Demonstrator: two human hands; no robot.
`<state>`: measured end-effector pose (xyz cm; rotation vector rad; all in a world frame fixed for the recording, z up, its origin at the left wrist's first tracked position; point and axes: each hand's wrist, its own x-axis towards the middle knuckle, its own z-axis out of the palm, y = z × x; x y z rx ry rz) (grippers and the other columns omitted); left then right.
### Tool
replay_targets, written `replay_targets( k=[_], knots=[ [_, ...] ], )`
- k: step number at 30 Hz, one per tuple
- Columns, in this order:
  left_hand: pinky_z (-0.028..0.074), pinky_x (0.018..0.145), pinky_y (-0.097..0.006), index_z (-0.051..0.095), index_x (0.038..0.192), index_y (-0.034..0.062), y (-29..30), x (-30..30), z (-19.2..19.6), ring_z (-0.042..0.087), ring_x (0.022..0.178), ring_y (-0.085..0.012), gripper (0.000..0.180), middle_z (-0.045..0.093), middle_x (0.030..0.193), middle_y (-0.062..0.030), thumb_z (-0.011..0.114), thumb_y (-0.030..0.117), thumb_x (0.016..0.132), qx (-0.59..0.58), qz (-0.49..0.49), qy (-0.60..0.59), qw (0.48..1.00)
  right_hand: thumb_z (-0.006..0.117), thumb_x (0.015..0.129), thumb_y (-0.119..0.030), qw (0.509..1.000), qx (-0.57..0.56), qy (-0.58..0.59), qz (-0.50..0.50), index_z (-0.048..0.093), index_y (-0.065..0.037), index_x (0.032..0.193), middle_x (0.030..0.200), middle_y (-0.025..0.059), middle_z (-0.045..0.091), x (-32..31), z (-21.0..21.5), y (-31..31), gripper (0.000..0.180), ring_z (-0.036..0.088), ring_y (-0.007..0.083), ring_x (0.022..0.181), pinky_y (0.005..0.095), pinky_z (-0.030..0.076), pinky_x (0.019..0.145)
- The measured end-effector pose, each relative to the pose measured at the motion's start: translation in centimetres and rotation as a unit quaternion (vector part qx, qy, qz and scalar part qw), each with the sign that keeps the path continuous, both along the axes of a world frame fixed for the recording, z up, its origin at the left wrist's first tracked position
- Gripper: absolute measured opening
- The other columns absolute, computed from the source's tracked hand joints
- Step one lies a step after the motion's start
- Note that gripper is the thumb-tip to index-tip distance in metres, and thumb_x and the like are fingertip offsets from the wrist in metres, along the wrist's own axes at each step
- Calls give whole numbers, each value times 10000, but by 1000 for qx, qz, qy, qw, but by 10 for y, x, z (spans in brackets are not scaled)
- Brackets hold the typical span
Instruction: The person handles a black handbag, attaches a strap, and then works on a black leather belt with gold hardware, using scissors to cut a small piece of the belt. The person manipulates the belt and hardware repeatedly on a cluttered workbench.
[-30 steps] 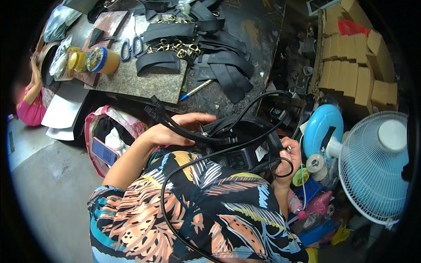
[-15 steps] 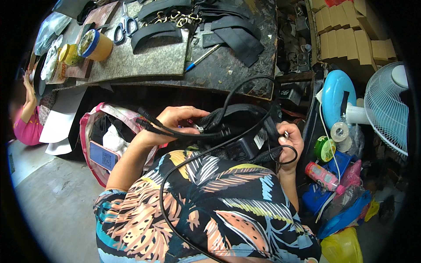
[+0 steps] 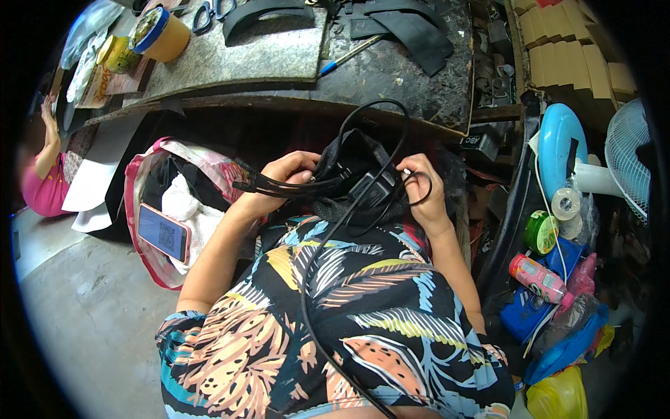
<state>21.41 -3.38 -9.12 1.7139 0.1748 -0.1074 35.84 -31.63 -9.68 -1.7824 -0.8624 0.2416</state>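
Note:
My left hand [image 3: 280,180] is closed around a bundle of thin black straps [image 3: 269,186] that stick out to the left. My right hand [image 3: 423,188] grips a black cable [image 3: 391,115] which loops up over the table edge and runs down across my patterned lap. Between both hands sits a black boxy device [image 3: 368,183] resting on dark fabric on my lap.
A dark worktable [image 3: 391,77] lies ahead with black strap pieces [image 3: 412,31], a blue pen [image 3: 349,56], scissors and tape tubs [image 3: 160,33]. An open bag with a phone [image 3: 163,232] stands at my left. A fan [image 3: 631,157], bottles and clutter fill the right. Another person sits far left.
The view has tilted downward, so the table slid toward the top. My hands stay on the straps and cable, now drawn closer together over my lap.

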Motion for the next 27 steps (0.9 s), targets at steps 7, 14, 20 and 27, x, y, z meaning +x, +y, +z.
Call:
replay_targets(
  k=[7,14,20,27],
  knots=[
    [533,809,-282,675,1246,34,-5,21,-20,667,877,-144,355,710,982,-83,697,29,892,46,29,-10,998,548,873,55,996,1,20,-86,619,-20,1024,935,117,616,0,-28,1,183,613,244,795,314,492,741],
    [511,831,-366,692,950,-14,-3,48,-8,629,870,-291,224,629,911,-116,601,26,750,176,-89,-162,967,590,890,32,985,-37,58,-157,650,-12,1028,957,114,659,1,-29,-11,156,662,241,895,315,507,817],
    [502,820,-307,691,1038,29,-18,115,-8,590,833,-131,242,694,957,-41,522,178,950,-10,-160,116,980,705,914,-38,990,-56,29,-130,771,-30,1044,906,56,686,11,-27,-26,147,663,134,805,260,516,725],
    [536,905,-377,612,1346,67,-64,150,4,690,1044,-329,372,717,1121,-189,590,221,1009,223,-350,14,910,719,954,-123,896,81,406,-158,725,-31,1100,807,2,685,9,-20,-40,172,605,49,672,188,473,586]
  ],
)
